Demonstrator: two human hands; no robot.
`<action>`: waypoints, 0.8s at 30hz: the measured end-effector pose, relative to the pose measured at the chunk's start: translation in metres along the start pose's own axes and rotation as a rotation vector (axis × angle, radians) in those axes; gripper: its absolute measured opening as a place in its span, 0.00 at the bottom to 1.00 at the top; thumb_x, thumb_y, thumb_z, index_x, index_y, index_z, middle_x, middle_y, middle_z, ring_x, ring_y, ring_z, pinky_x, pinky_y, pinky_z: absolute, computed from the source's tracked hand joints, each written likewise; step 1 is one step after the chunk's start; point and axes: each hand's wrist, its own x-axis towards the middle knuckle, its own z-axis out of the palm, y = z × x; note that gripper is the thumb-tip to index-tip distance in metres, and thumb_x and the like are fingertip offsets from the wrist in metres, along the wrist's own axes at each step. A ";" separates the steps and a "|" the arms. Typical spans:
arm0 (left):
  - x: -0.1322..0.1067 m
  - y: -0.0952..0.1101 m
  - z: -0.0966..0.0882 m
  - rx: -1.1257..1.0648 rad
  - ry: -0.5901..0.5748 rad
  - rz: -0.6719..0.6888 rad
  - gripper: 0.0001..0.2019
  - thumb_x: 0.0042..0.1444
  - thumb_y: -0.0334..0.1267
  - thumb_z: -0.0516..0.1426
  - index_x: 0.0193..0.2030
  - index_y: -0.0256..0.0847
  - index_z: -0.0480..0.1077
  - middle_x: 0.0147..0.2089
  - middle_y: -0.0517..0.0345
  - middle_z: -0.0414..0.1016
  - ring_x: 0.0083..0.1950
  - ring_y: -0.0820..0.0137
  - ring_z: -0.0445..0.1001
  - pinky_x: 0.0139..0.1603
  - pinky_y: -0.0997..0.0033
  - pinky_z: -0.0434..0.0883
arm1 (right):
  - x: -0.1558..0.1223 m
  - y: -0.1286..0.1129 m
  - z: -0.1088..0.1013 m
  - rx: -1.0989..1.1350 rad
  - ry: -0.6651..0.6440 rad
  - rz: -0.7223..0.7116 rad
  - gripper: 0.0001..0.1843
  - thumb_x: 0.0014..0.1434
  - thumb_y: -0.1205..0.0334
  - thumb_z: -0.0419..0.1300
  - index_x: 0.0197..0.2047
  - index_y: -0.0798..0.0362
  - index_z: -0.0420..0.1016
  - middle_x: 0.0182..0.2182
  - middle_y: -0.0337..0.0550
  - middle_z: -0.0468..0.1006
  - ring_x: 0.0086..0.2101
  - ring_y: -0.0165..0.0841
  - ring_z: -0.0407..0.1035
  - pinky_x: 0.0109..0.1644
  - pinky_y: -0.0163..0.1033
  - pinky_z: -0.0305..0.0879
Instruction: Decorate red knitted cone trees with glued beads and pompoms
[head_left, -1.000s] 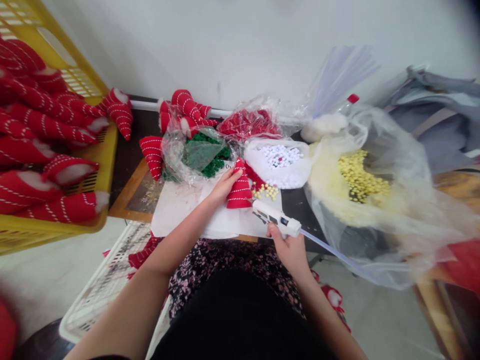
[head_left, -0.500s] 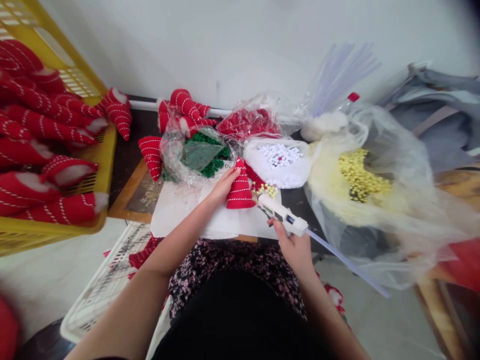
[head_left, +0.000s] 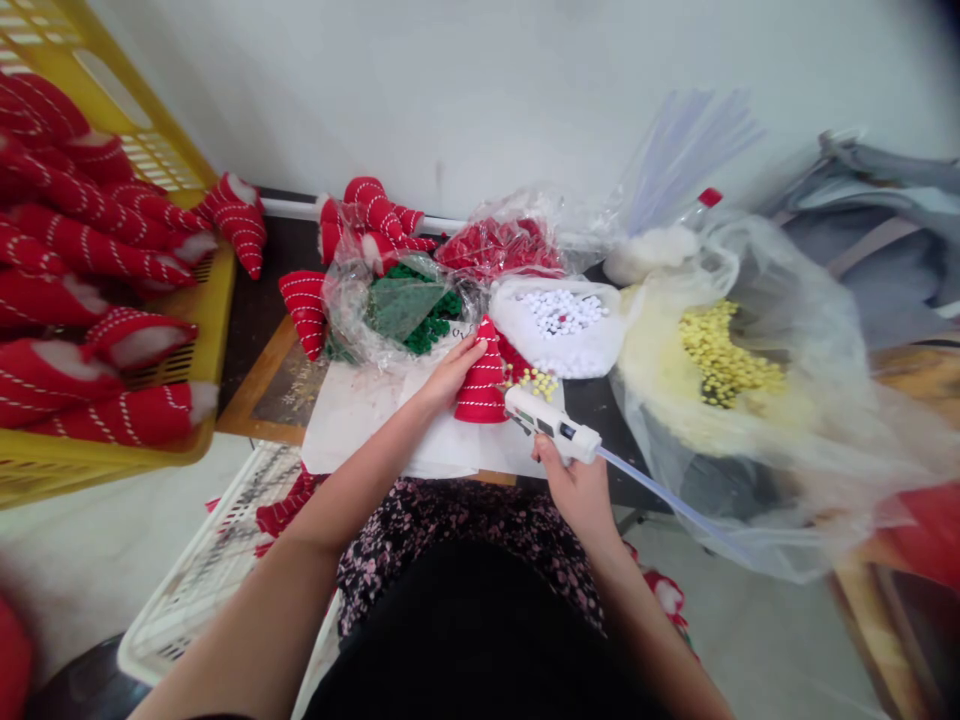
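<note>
Red cone [head_left: 484,385] in left fingers [head_left: 460,357], tapering (white dashed stripes across).

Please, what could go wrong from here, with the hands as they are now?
1. The right hand holds a glue gun with its nozzle very near the red cone; if hot, a slip might burn the left hand holding the cone.
2. Loose yellow beads lie near the nozzle and might be knocked or stuck.
3. The long glue stick behind the gun overlaps the plastic bag in this view, and could perhaps catch it.
</note>
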 end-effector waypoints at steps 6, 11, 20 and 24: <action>0.000 0.000 -0.002 -0.034 -0.005 -0.011 0.20 0.59 0.43 0.68 0.56 0.39 0.78 0.43 0.50 0.86 0.47 0.57 0.85 0.54 0.57 0.80 | -0.004 0.012 -0.002 -0.114 0.007 -0.058 0.21 0.67 0.42 0.59 0.35 0.50 0.81 0.34 0.53 0.86 0.38 0.48 0.81 0.47 0.50 0.78; 0.000 0.003 -0.005 -0.093 0.006 -0.040 0.22 0.58 0.43 0.69 0.58 0.38 0.78 0.42 0.50 0.86 0.45 0.58 0.85 0.52 0.58 0.81 | -0.006 0.018 -0.006 -0.122 0.043 -0.062 0.21 0.67 0.42 0.61 0.40 0.51 0.83 0.38 0.54 0.87 0.41 0.48 0.81 0.47 0.49 0.77; -0.006 0.013 -0.002 -0.163 -0.142 -0.056 0.22 0.59 0.43 0.66 0.58 0.34 0.78 0.42 0.46 0.86 0.46 0.54 0.86 0.50 0.57 0.81 | 0.006 0.012 -0.004 0.197 -0.035 0.069 0.28 0.72 0.41 0.55 0.27 0.50 0.77 0.27 0.46 0.82 0.31 0.38 0.74 0.37 0.41 0.72; -0.006 0.013 -0.002 -0.147 -0.158 -0.060 0.23 0.58 0.44 0.67 0.58 0.35 0.78 0.43 0.46 0.86 0.46 0.54 0.86 0.50 0.57 0.81 | 0.006 0.015 0.000 0.218 -0.034 0.070 0.30 0.71 0.39 0.55 0.25 0.50 0.76 0.26 0.45 0.80 0.28 0.36 0.72 0.38 0.41 0.71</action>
